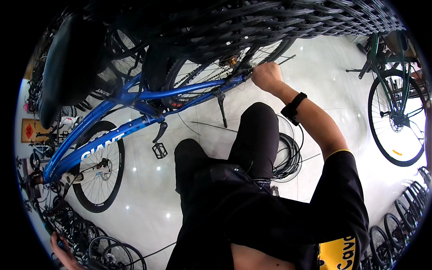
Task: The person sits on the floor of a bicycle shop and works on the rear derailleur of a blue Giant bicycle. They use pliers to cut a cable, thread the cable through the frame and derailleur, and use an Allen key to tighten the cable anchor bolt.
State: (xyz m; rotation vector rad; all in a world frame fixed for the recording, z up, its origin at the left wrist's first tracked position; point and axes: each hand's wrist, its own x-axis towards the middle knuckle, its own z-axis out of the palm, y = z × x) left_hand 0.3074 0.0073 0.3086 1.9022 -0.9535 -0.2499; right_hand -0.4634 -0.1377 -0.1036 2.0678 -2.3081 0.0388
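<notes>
My right hand point(266, 75) is closed in a fist at the rear-axle end of a blue bicycle frame point(180, 93), close to the rear wheel point(175, 74). A thin dark rod point(287, 59) sticks out beyond this fist; what the fingers grip is hidden. A black band point(294, 108) circles that wrist. Far to the left, small near the picture's edge, my left hand point(60, 252) curls around a dark handlebar grip point(62, 243). Below the frame hang a black crank pedal point(159, 150) and a kickstand point(222, 110).
A black woven basket point(270, 22) covers the top, beside a dark saddle point(63, 72). Coiled black cable point(290, 155) lies on the pale floor point(148, 189) by my knee. A dark green bicycle point(398, 103) stands at right; bicycle wheels point(119, 256) line the lower left.
</notes>
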